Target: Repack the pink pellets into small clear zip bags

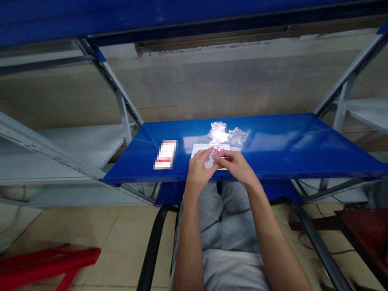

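My left hand (199, 167) is over the left part of a white sheet (197, 148), its fingers bent towards the middle. From the other side my right hand (238, 165) reaches in, thumb and index finger pinched together. The fingertips of both hands meet or almost meet above the sheet. Whatever they pinch is too small to make out. Small pinkish-red pieces (218, 150), like beads, lie scattered on the sheet just beyond the fingers. Behind it are a stack of clear plastic bags (218, 131) and a crumpled clear bag (237, 136).
The blue shelf top (281, 149) carries these things, with a blurred-out white and red item (165, 154) on its left. Metal uprights (113, 83) frame both sides, and a blue upper shelf (182, 20) hangs overhead. A red plastic stool (51, 264) stands at lower left.
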`<move>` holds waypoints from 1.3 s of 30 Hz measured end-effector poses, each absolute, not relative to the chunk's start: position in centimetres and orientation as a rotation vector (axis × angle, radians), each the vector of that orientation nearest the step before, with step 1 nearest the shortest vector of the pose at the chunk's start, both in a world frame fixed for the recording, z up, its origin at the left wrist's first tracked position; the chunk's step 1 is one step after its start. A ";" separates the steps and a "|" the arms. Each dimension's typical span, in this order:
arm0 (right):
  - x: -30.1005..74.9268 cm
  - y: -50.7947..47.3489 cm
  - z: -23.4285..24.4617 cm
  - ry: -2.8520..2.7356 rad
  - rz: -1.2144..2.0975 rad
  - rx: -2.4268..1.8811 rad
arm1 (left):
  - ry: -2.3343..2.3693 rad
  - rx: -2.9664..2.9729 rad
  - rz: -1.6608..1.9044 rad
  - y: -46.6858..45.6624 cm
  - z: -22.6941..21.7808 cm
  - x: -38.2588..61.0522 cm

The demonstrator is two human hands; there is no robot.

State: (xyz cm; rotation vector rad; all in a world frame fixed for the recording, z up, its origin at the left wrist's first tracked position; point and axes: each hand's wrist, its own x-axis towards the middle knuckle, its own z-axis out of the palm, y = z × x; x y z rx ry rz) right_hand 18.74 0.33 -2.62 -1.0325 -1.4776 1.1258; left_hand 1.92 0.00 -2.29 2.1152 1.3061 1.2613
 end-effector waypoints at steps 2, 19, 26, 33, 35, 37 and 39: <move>19.1 0.4 -2.6 -1.433 1.089 -1.056 | 1.325 2.078 1.265 0.0 -2.2 1.3; 21.0 -0.1 -1.3 -1.286 1.024 -1.087 | 1.048 0.980 1.086 -0.3 -2.8 0.2; 20.9 -0.2 -1.2 -1.275 1.026 -1.085 | 1.023 0.969 1.103 -0.1 -2.9 0.3; 20.6 -0.1 -1.4 -1.256 1.004 -1.072 | 0.955 0.949 1.006 -0.5 -2.5 0.2; 20.6 0.0 -1.4 -1.256 1.009 -1.072 | 0.956 0.944 1.030 -0.5 -2.5 0.2; 20.7 0.0 -1.5 -1.261 1.012 -1.073 | 0.964 0.943 1.053 -0.5 -2.6 0.3; 20.7 -0.1 -1.5 -1.270 1.015 -1.071 | 0.970 0.949 1.061 -0.4 -2.6 0.2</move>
